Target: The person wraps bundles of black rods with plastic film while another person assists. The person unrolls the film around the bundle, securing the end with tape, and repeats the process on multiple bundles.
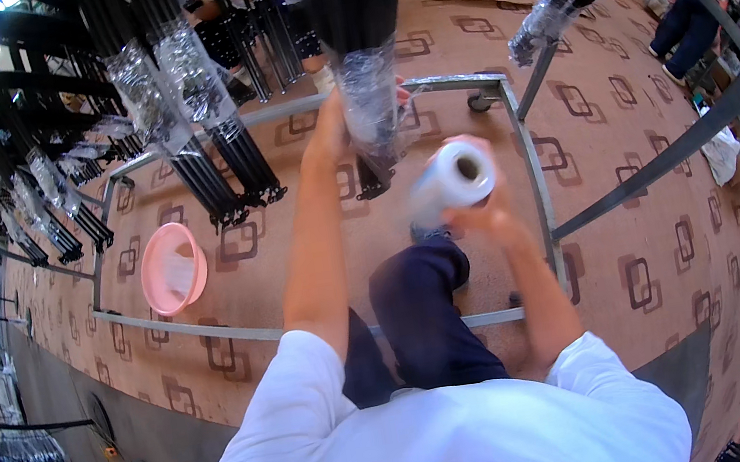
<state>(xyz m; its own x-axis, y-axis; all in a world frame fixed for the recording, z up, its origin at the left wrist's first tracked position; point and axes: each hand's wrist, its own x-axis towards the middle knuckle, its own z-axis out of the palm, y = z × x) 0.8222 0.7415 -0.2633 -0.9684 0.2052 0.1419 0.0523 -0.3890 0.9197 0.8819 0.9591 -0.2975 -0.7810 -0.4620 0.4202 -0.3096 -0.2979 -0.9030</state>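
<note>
At the frame's upper centre, I see a black rod bundle [361,29] clasped in the left grip [333,126], the right grip [486,211] closed round a film roll [440,193] just beside it, wrapping seemingly underway, the next turn calling for steady tension.

This looks like a workshop or small factory floor: bundles of long black rods [146,102] hang in rows, their ends wrapped in clear film, around a metal frame [204,330] on casters [482,103]. A big roll of clear film [444,187] is in use among them, and a co-worker [686,21] stands at the right edge. Only the patterned floor covering [638,283] has a homely look.
</note>
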